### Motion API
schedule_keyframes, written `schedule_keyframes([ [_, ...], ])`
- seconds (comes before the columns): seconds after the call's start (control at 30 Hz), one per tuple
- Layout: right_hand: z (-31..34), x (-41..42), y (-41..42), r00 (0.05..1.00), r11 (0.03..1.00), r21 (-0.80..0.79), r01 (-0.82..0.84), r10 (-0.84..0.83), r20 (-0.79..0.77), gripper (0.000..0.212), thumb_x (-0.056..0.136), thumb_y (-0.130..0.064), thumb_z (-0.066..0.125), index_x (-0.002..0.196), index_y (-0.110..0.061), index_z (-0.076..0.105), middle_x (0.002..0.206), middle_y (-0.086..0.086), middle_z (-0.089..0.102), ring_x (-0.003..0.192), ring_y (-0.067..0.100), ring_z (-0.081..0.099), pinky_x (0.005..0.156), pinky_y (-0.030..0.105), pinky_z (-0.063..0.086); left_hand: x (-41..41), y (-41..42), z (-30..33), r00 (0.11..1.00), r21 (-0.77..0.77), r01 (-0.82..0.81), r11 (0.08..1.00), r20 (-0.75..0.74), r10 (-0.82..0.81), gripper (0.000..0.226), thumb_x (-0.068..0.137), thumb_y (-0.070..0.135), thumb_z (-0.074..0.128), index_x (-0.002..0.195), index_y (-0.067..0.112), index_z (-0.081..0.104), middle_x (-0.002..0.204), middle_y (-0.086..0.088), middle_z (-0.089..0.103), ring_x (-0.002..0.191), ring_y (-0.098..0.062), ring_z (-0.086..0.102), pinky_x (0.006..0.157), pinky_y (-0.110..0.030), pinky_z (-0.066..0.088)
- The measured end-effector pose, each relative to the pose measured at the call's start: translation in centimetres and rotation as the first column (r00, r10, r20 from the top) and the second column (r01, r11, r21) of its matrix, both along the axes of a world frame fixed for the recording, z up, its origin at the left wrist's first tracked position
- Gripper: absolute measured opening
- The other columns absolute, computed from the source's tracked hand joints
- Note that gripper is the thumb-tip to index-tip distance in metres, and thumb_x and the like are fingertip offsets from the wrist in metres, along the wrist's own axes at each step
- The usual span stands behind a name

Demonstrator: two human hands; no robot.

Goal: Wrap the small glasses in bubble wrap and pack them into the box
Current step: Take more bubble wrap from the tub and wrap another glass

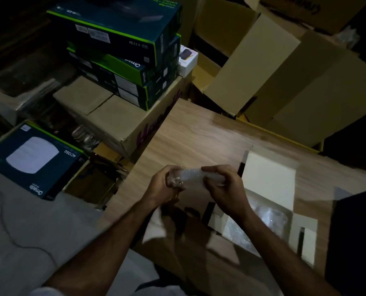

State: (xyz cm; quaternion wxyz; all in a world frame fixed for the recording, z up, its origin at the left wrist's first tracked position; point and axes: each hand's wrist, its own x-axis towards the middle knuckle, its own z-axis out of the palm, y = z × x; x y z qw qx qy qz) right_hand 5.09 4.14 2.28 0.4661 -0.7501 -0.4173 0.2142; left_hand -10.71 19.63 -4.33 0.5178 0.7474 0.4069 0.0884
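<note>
1. Glass point(174, 180), small and clear, sits held above the wooden table point(199, 133), with bubble wrap point(191, 175) rolled around most of it; only its left end shows bare, and blur makes its shape hard to read.
2. Left hand point(162, 184) curls round the bare end of the glass, fingers closed on it.
3. Right hand point(224, 186) pinches the wrap at its right end, thumb and fingers folded over the plastic.
4. White box point(269, 178) lies open on the table just right of the hands, its lid flap tilted up behind; bubble-wrapped bundles point(267, 212) fill part of its inside, though the right forearm covers the near corner.
5. Bare tabletop stretches beyond the hands to the far edge; the left edge runs close by the left wrist.
6. A white sheet point(154, 227) lies under the left forearm, partly hidden.
7. A dark blue object point(357, 242) stands at the right, cut off by the picture's edge.
8. Past the table's left edge stand cardboard cartons point(105, 116) topped with stacked dark green boxes point(124, 50); large open cartons point(284, 71) crowd the far side.
</note>
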Motion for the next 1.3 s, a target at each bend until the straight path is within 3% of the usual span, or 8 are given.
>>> schedule_keyframes([
  [0.23,1.7,-0.6,-0.2,0.979,0.993,-0.075,-0.093,0.104,0.173,0.04,0.089,-0.005,0.07,0.124,-0.024,0.07,0.104,-0.007,0.049,0.099,-0.004,0.049,0.079,0.012,0.046,-0.3,-0.9,1.4,0.994,0.19,0.066,0.98,0.072,-0.081,0.061,0.074,0.022,0.082,0.13,0.033,0.062,0.121,0.014,0.066,0.111,-0.005,0.063,0.089,-0.034,0.059],
  [0.43,5.6,-1.0,-1.2,0.925,0.993,-0.034,-0.111,0.116,0.362,0.033,0.081,-0.011,0.077,0.11,-0.024,0.067,0.1,-0.005,0.064,0.084,0.013,0.063,0.066,0.032,0.055,0.8,-3.3,6.1,0.962,0.488,0.144,0.861,0.134,-0.237,0.062,0.069,0.04,0.08,0.127,0.03,0.061,0.107,0.006,0.065,0.096,-0.013,0.062,0.076,-0.033,0.056],
  [0.63,7.7,1.3,-4.0,0.892,0.979,-0.15,-0.136,0.187,0.412,0.012,0.085,-0.023,0.077,0.095,-0.028,0.074,0.093,-0.009,0.074,0.084,0.014,0.068,0.07,0.036,0.057,3.1,-6.7,7.9,0.958,0.505,0.175,0.845,0.113,-0.265,0.06,0.069,0.056,0.078,0.125,0.04,0.062,0.104,0.019,0.065,0.091,0.004,0.058,0.077,-0.016,0.052],
  [0.77,8.7,3.9,-7.4,0.746,0.915,-0.353,-0.195,0.372,0.552,0.021,0.092,-0.033,0.059,0.106,-0.033,0.075,0.113,-0.008,0.06,0.098,0.017,0.048,0.082,0.037,0.044,4.4,-9.3,8.9,0.922,0.418,0.236,0.877,0.19,-0.338,0.058,0.069,0.048,0.086,0.123,0.035,0.066,0.105,0.018,0.069,0.095,0.0,0.065,0.073,-0.024,0.058],
  [0.87,9.2,5.5,-10.9,0.855,0.89,-0.399,-0.219,0.373,0.362,0.033,0.093,-0.037,0.049,0.116,-0.034,0.073,0.117,-0.006,0.05,0.105,0.017,0.045,0.086,0.033,0.04,5.7,-11.1,8.8,0.888,0.345,0.273,0.898,0.269,-0.373,0.06,0.069,0.04,0.09,0.124,0.03,0.068,0.112,0.017,0.07,0.1,-0.001,0.067,0.075,-0.031,0.06],
  [0.97,8.8,6.2,-13.1,0.989,0.979,-0.195,-0.059,0.084,0.123,0.011,0.09,-0.026,0.071,0.1,-0.022,0.068,0.098,-0.009,0.064,0.08,0.013,0.065,0.066,0.032,0.054,7.6,-12.6,8.0,0.854,0.336,0.337,0.879,0.284,-0.436,0.063,0.069,0.039,0.091,0.126,0.027,0.068,0.118,0.014,0.069,0.105,-0.006,0.067,0.08,-0.034,0.06],
  [1.07,7.1,6.8,-14.8,0.978,0.972,-0.199,0.128,-0.157,-0.135,0.033,0.08,-0.018,0.084,0.102,-0.017,0.059,0.086,0.004,0.074,0.065,0.021,0.073,0.062,0.042,0.062,9.2,-13.6,7.3,0.817,0.344,0.385,0.856,0.304,-0.489,0.059,0.068,0.028,0.091,0.123,0.023,0.069,0.115,0.01,0.065,0.106,-0.009,0.065,0.083,-0.035,0.059],
  [1.3,0.5,5.3,-17.0,0.947,0.932,-0.241,0.271,-0.303,-0.109,0.022,0.078,-0.029,0.081,0.075,-0.019,0.062,0.07,0.005,0.07,0.06,0.02,0.071,0.058,0.049,0.059,10.6,-14.2,4.5,0.772,0.196,0.573,0.796,0.198,-0.604,0.068,0.066,0.012,0.091,0.129,0.019,0.067,0.121,0.002,0.053,0.118,-0.013,0.058,0.1,-0.031,0.054],
])
